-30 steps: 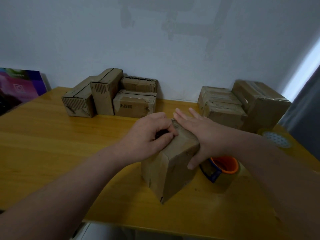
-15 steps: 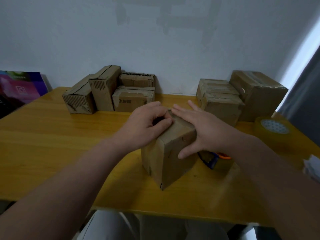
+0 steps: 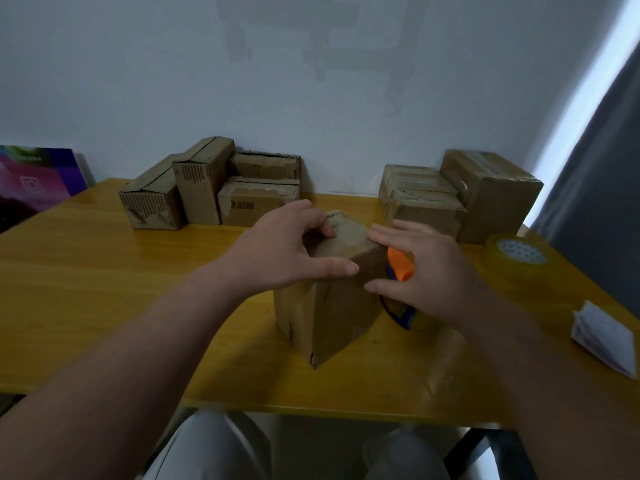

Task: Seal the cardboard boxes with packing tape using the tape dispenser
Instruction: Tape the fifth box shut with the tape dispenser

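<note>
A brown cardboard box point(image 3: 332, 306) stands upright on the yellow wooden table point(image 3: 104, 289), one corner turned toward me. My left hand point(image 3: 284, 251) grips its top, fingers curled over the flap and thumb along the near top edge. My right hand point(image 3: 426, 271) is at the box's right side with fingers spread and nearly straight; index tip and thumb tip touch the box. Just behind that hand, against the box's right side, stands the orange and blue tape dispenser point(image 3: 400, 268), partly hidden by the hand.
Several cardboard boxes point(image 3: 207, 188) are grouped at the back left by the wall, and more boxes point(image 3: 460, 199) at the back right. A clear tape roll point(image 3: 519, 254) and folded white paper point(image 3: 606, 334) lie on the right. A purple panel point(image 3: 34, 174) leans far left.
My right hand has come off the box top, where it lay flat, and shifted right, uncovering the top and the dispenser. My left hand keeps its grip on the box.
</note>
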